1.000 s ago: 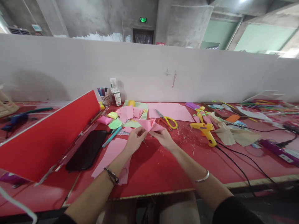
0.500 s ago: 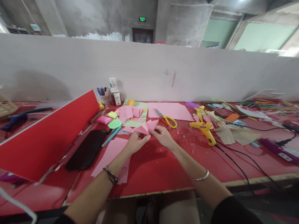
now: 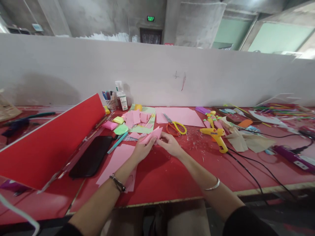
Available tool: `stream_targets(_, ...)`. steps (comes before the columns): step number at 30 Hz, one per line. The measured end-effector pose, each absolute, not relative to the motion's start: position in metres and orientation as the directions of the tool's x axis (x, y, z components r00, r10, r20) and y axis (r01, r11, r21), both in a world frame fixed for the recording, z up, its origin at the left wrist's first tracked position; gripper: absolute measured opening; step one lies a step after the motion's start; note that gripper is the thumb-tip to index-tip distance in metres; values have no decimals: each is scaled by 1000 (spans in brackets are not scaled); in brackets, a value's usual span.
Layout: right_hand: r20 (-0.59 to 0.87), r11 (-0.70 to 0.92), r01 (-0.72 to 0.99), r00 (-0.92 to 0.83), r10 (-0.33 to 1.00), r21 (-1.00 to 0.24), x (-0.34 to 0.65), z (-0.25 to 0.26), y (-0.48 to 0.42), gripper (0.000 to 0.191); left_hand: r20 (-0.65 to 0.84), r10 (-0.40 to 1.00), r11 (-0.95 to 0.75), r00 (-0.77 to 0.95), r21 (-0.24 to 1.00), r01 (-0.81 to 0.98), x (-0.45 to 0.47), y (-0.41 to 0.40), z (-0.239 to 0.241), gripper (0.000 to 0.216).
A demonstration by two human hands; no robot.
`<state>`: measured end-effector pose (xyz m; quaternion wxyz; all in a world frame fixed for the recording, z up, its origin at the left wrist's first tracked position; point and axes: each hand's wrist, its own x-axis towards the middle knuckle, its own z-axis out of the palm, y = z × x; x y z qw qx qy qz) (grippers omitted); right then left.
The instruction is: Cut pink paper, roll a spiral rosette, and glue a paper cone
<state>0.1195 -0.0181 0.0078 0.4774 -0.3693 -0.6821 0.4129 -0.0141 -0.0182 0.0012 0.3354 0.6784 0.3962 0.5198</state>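
Observation:
A folded piece of pink paper (image 3: 153,133) is held above the red table between both hands. My left hand (image 3: 144,147) grips it from the left, thumb pressed on its near side. On the other side, my right hand (image 3: 169,144) pinches the paper's lower right edge with thumb and fingers. The paper stands tilted, its folds closed together. Just behind my right hand lie scissors with yellow handles (image 3: 179,127), partly over a second pair with red handles (image 3: 173,129). Pink sheets (image 3: 118,167) lie under my left forearm.
A black phone (image 3: 92,156) and a red board (image 3: 56,141) are at the left. Pink scraps (image 3: 134,118) and a bottle (image 3: 121,100) stand farther back. Rightward lie a yellow glue gun (image 3: 216,137), its cable and a purple tool (image 3: 294,159). Large pink sheets (image 3: 179,115) lie near the partition.
The pink paper was spread wider with wing-like flaps; now it is folded narrower and turned more upright. Both hands have shifted slightly, with my left thumb higher on the paper.

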Motion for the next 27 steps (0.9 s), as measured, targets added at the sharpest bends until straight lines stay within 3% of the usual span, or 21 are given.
stream_targets(7, 374, 391, 70, -179, 910, -918, 119, 9, -16, 24, 440, 869, -490, 225, 827, 276, -13, -17, -3, 26)
stream_targets(18, 399, 405, 36, -113, 910, -914, 117, 3, -15, 15, 378, 910, -413, 170, 856, 309, -14, -13, -2, 33)
stream_targets(27, 339, 340, -8, -100, 935, -940, 114, 2, -16, 13, 325, 934, -356, 152, 891, 283, -14, -13, 0, 32)
